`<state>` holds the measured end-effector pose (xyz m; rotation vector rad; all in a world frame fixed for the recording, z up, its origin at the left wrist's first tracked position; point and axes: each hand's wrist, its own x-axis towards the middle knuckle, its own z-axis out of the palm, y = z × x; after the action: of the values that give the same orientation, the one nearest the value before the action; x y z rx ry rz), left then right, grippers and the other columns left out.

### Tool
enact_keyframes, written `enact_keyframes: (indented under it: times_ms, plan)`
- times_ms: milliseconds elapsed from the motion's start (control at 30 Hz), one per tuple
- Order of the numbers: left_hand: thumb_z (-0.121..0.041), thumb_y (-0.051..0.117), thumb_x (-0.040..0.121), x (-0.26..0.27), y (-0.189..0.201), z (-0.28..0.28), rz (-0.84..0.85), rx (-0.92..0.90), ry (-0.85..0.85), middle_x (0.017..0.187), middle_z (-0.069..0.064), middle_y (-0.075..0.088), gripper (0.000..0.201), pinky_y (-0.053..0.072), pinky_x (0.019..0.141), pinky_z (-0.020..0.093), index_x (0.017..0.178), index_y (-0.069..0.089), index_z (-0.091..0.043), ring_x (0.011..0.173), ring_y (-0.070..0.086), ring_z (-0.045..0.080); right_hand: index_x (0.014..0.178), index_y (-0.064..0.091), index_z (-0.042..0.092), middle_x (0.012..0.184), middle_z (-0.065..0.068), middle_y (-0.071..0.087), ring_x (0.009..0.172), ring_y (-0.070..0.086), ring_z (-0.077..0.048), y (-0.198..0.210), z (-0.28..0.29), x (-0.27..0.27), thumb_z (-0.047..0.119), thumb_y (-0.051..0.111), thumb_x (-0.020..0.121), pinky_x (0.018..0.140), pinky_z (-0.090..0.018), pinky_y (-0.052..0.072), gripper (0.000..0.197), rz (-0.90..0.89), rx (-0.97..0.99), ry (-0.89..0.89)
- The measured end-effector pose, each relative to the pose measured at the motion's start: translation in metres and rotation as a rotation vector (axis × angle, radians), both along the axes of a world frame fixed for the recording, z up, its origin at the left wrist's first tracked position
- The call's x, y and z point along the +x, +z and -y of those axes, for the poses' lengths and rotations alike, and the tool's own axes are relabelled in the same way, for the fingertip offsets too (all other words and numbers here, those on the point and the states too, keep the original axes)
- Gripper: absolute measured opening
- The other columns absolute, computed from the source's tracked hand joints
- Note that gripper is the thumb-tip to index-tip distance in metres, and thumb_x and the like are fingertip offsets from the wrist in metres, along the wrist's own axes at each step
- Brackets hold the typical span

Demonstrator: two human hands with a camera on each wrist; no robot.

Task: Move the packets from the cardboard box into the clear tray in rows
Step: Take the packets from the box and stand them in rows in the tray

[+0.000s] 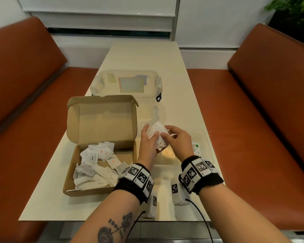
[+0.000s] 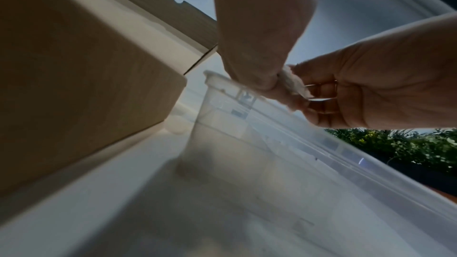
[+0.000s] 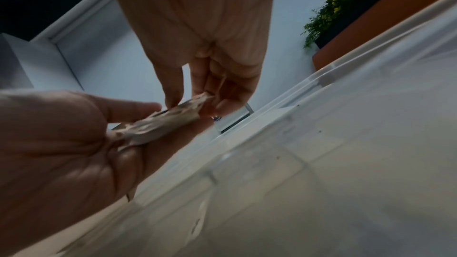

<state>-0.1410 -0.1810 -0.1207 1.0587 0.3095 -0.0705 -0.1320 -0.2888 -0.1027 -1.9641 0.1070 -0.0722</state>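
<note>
The open cardboard box (image 1: 74,172) lies at the left of the table, with several white packets (image 1: 95,162) loose inside. The clear tray (image 1: 209,146) sits to its right, under my hands, and one green-printed Stevia packet (image 1: 194,147) lies in it. Above the tray my left hand (image 1: 150,135) holds a small bunch of white packets with red print (image 1: 156,130) fanned in its fingers. My right hand (image 1: 165,134) pinches that bunch from the right. The wrist views show the same: the bunch (image 2: 294,83) (image 3: 168,122) is held between both hands over the tray (image 2: 321,163) (image 3: 346,69).
A clear lidded storage container (image 1: 126,85) stands behind the box and tray. The box's lid (image 1: 102,118) stands upright. Orange bench seats (image 1: 253,111) flank the cream table (image 1: 144,57). White sensor blocks (image 1: 177,192) with cables rest near the front edge.
</note>
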Motion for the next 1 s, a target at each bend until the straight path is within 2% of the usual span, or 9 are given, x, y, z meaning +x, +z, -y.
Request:
enact_keyframes:
  times_ms: [133,233,333,400,500,567,767,867,1000]
  plan:
    - [-0.015,0.053,0.096,0.001,-0.004,-0.003,-0.055,-0.025,0.025,0.124,0.008,0.057,0.050,0.052,0.060,0.020,0.142,0.038,-0.025,0.090,0.065,0.013,0.112,0.069,0.014,0.096,-0.002,0.071,0.072,0.060,-0.005,0.003,-0.007,-0.003,0.016,0.064,0.087,0.068,-0.017,0.050,0.026,0.032,0.040,0.018]
    - [-0.013,0.054,0.094,0.002,-0.003,-0.005,-0.070,-0.145,0.012,0.115,0.013,0.064,0.043,0.053,0.079,0.029,0.137,0.046,-0.012,0.094,0.065,0.021,0.112,0.069,0.013,0.084,-0.001,0.069,0.059,0.057,-0.004,0.005,-0.010,-0.005,0.015,0.064,0.087,0.055,-0.012,0.048,0.025,0.031,0.082,0.036]
    - [-0.009,0.054,0.093,0.002,0.002,-0.006,-0.059,-0.263,0.003,0.105,0.017,0.067,0.036,0.051,0.081,0.032,0.129,0.053,-0.003,0.093,0.066,0.024,0.110,0.069,0.012,0.085,0.000,0.069,0.065,0.063,-0.012,0.006,-0.013,-0.004,0.017,0.066,0.086,0.062,-0.020,0.055,0.024,0.031,0.113,0.020]
    - [-0.007,0.053,0.093,0.002,0.006,-0.006,-0.038,-0.270,-0.043,0.097,0.011,0.071,0.034,0.055,0.073,0.030,0.126,0.055,-0.007,0.084,0.069,0.020,0.101,0.069,0.013,0.084,0.000,0.068,0.072,0.065,-0.016,0.006,-0.014,-0.002,0.020,0.068,0.084,0.068,-0.028,0.057,0.018,0.033,0.111,-0.004]
    - [-0.001,0.052,0.089,0.000,0.009,-0.006,-0.013,-0.214,-0.146,0.105,0.010,0.070,0.047,0.057,0.074,0.036,0.132,0.048,-0.016,0.089,0.070,0.022,0.094,0.065,0.024,0.072,0.007,0.065,0.065,0.062,-0.004,0.002,-0.010,0.001,0.023,0.070,0.081,0.059,-0.014,0.050,0.013,0.045,0.043,-0.030]
    - [0.009,0.048,0.082,0.000,0.009,-0.008,0.005,-0.188,-0.196,0.109,0.009,0.070,0.061,0.058,0.076,0.038,0.135,0.045,-0.022,0.096,0.069,0.026,0.099,0.065,0.031,0.070,0.009,0.065,0.065,0.060,0.001,0.001,-0.006,0.002,0.027,0.071,0.081,0.060,-0.013,0.047,0.020,0.046,-0.041,-0.016]
    - [0.021,0.040,0.074,-0.001,0.003,-0.010,-0.019,-0.123,-0.237,0.127,0.012,0.056,0.081,0.057,0.076,0.042,0.133,0.048,-0.033,0.113,0.060,0.025,0.121,0.063,0.033,0.105,0.008,0.051,0.101,0.048,-0.008,0.006,0.006,0.009,0.019,0.067,0.083,0.086,-0.021,0.036,0.040,0.096,-0.274,0.193]
    - [0.022,0.045,0.075,-0.005,0.001,-0.010,-0.035,-0.106,-0.274,0.130,0.010,0.051,0.078,0.058,0.076,0.044,0.130,0.051,-0.034,0.109,0.062,0.032,0.111,0.067,0.030,0.102,0.009,0.054,0.090,0.053,-0.008,0.012,0.012,0.011,0.016,0.069,0.081,0.078,-0.021,0.039,0.034,0.046,-0.349,0.297]
    - [0.018,0.051,0.082,-0.011,0.000,-0.010,-0.001,-0.099,-0.289,0.127,0.011,0.053,0.063,0.059,0.077,0.046,0.125,0.054,-0.029,0.090,0.071,0.026,0.079,0.066,0.020,0.086,0.006,0.065,0.065,0.063,-0.009,0.012,0.018,0.010,0.012,0.074,0.076,0.065,-0.024,0.050,0.011,0.021,-0.235,0.204]
